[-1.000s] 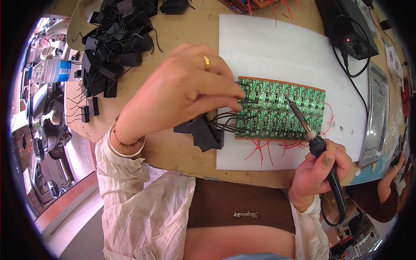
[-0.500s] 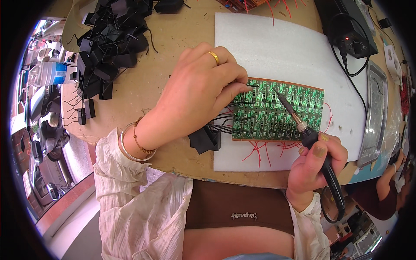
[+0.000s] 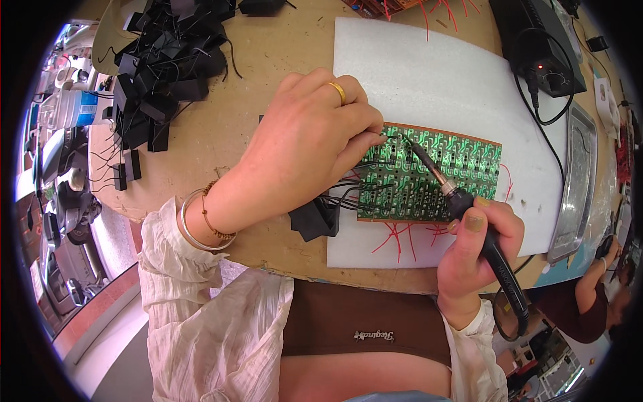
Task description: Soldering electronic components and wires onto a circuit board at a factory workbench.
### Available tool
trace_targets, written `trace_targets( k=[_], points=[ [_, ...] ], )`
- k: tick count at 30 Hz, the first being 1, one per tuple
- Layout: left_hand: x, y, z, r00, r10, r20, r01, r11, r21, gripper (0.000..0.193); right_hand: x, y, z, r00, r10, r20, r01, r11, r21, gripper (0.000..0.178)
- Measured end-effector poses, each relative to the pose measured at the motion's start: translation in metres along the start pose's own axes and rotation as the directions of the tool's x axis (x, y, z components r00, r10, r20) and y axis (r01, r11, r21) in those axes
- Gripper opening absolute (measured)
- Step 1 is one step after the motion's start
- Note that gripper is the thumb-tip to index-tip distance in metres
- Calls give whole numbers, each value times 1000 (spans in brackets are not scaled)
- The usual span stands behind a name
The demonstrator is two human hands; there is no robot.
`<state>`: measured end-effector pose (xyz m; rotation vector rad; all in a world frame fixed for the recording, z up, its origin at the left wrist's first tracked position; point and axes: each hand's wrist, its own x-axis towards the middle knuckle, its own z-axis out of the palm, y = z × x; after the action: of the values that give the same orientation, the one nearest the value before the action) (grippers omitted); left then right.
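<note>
The soldering iron (image 3: 459,201) has swung left across the circuit board (image 3: 435,175) on white foam (image 3: 415,67)! The right hand (image 3: 477,248) grips its handle; the left hand (image 3: 305,130) pinches a black wire (image 3: 394,136), tip close by, seemingly bringing heat to wire.

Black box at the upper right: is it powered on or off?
On, it appears: a red light glows on the front of the black box.

Head-worn fisheye view, facing down, close above hands (image 3: 305,134)
</note>
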<state>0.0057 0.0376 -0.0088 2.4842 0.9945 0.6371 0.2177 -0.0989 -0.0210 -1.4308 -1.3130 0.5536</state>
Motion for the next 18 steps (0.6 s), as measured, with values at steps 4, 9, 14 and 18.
trace_targets(
  k=[4,9,14,18],
  points=[
    [0,0,1,1000,-1,-7,1,1000,11,9,1,-1,2,1000,17,-9,-17,1000,-14,26],
    [0,0,3,1000,3,-28,-3,1000,10,8,2,-2,1,1000,19,15,-19,1000,-12,25],
    [-1,0,3,999,6,-37,-6,1000,9,7,1,-2,0,999,31,16,-31,999,-16,25],
    [0,1,4,999,-2,-47,2,1000,2,7,0,-2,1,999,42,7,-42,999,-8,25]
  ],
)
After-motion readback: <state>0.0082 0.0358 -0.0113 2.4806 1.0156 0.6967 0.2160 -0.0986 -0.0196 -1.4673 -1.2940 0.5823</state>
